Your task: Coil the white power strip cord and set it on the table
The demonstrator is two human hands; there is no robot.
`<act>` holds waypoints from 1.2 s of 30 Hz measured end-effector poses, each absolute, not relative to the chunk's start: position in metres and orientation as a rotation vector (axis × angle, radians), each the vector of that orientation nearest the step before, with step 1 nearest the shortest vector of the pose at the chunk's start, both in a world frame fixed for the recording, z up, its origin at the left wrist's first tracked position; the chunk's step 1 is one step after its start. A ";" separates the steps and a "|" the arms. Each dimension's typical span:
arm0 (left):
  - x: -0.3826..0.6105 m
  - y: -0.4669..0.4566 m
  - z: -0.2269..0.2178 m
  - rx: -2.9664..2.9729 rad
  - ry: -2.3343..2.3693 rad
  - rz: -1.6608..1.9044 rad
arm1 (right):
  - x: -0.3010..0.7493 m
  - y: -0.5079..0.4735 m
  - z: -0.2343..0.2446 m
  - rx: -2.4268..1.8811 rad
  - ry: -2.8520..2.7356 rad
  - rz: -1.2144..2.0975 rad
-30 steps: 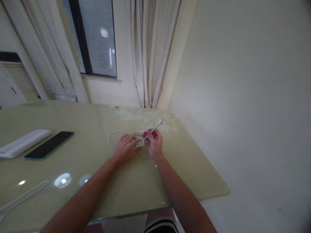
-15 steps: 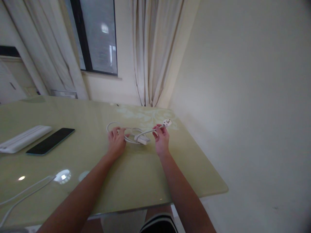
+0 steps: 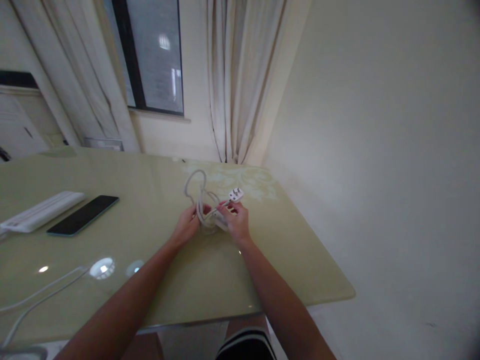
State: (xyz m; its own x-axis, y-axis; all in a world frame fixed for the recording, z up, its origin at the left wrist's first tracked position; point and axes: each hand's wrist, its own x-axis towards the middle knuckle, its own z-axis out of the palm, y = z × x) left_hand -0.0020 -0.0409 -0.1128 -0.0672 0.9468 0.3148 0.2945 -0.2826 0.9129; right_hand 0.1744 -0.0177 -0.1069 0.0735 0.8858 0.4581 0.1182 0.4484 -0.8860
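My left hand [image 3: 188, 224] is closed round loops of a white cable [image 3: 200, 192] and holds them just above the table. Between the hands, a white block [image 3: 220, 220] on the cable is partly covered by my right hand [image 3: 236, 220]. That right hand pinches the cable close behind a white three-pin plug [image 3: 236, 194], whose pins point up and away from me. One loop of the cable stands up beyond my left fingers. How the strands cross inside the grip is hard to make out.
On the left of the glossy pale green table [image 3: 300, 260] lie a white power strip [image 3: 43, 212] and a black phone [image 3: 83, 215]. Another white cable [image 3: 45, 297] runs along the near left. A wall [image 3: 393, 175] borders the right side; curtains [image 3: 240, 80] hang behind.
My right hand has moved left with the plug, close to my left hand. My left hand has gathered the cable loops and lifted them; the white block has tilted between the hands.
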 end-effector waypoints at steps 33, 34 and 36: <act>-0.011 -0.035 -0.097 0.720 1.120 1.498 | 0.160 -0.038 -0.120 -0.875 -2.148 0.104; -0.011 -0.034 -0.097 0.729 1.134 1.497 | 0.161 -0.038 -0.119 -0.860 -2.152 0.091; -0.012 -0.033 -0.098 0.755 1.180 1.497 | 0.162 -0.038 -0.118 -0.846 -2.162 0.066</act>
State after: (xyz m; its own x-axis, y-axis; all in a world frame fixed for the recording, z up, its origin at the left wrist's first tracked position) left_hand -0.0115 -0.0330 -0.0981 -0.2630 0.9576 -0.1179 -0.3379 0.0230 0.9409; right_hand 0.1620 -0.0375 -0.1184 -0.4598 0.5911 0.6627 0.5499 0.7755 -0.3102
